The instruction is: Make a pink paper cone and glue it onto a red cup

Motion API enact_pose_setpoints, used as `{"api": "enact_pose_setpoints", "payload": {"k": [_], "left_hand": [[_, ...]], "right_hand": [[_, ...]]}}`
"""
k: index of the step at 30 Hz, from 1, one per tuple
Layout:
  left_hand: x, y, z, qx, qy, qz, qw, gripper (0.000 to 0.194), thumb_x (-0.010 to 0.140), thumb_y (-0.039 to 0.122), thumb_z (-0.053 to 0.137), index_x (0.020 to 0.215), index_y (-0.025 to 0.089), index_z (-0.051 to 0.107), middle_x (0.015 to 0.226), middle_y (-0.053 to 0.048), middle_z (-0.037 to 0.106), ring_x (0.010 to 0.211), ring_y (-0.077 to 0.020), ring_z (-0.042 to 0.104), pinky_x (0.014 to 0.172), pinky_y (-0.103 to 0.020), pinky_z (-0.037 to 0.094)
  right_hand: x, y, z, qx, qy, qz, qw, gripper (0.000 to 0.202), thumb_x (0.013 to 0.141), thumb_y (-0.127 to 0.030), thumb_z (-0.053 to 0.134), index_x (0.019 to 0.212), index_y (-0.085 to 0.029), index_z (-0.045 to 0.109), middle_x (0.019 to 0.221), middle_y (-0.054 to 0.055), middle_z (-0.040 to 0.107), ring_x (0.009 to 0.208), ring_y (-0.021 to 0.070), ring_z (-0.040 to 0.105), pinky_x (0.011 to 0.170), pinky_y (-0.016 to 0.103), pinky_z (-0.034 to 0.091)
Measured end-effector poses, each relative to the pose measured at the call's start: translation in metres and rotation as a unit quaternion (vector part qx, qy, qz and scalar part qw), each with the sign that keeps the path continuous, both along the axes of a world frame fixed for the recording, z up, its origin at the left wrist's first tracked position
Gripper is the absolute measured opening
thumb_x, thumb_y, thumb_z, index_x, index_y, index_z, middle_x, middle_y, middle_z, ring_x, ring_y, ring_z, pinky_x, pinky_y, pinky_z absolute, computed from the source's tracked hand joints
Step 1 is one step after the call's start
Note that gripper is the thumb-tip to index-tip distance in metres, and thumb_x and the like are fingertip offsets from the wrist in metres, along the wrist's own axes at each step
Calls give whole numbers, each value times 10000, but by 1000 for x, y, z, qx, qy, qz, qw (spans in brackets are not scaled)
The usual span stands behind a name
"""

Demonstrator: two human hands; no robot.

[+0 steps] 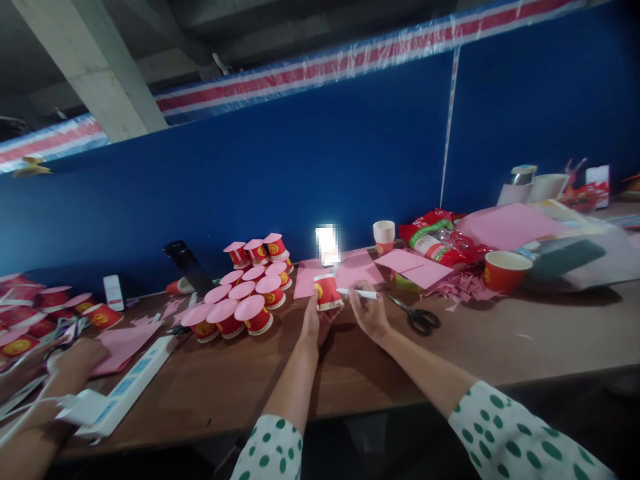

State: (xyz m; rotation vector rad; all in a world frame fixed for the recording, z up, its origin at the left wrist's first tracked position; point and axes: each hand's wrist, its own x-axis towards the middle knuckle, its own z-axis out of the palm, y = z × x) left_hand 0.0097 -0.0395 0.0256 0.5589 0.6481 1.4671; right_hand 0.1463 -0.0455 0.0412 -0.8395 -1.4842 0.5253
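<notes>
The brown table [210,380] is occupied at the left by a power strip [143,375], then by pink-topped cups [260,325] grouped in rows; scissors [415,313], pink scraps [465,288] and a red cup [506,273] are spread toward the right.

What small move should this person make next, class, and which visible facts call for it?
Probably ease the pen against the side of the cup. The left hand holds the cup, and the right hand holds the pen pointing at it, very close; whether they already touch is hard to tell.
</notes>
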Motion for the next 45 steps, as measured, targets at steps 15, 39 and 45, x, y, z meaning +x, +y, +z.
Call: {"api": "enact_pose_setpoints", "payload": {"k": [15,39,45], "left_hand": [[-4,4,-1,-22,-40,21,999,464,744,518,537,954,109,601,803,-108,663,743,-198,634,760,-372,510],[1,4,-4,0,32,15,999,492,771,504,517,1061,110,567,872,-114,680,750,-203,653,761,-359,506],[2,5,-5,-6,26,24,999,473,752,492,552,1018,102,586,845,-112,682,723,-195,651,762,-354,510]], "right_hand": [[2,-3,1,-3,-20,3,1000,175,850,-323,438,776,-188,521,695,26,596,596,133,543,554,230,413],[1,0,-5,34,-46,15,998,160,846,-302,455,784,-178,536,686,12,568,572,110,511,556,211,416],[-3,-4,-4,29,-45,8,999,138,847,-286,450,790,-186,526,672,9,568,560,114,520,529,213,413]]}}
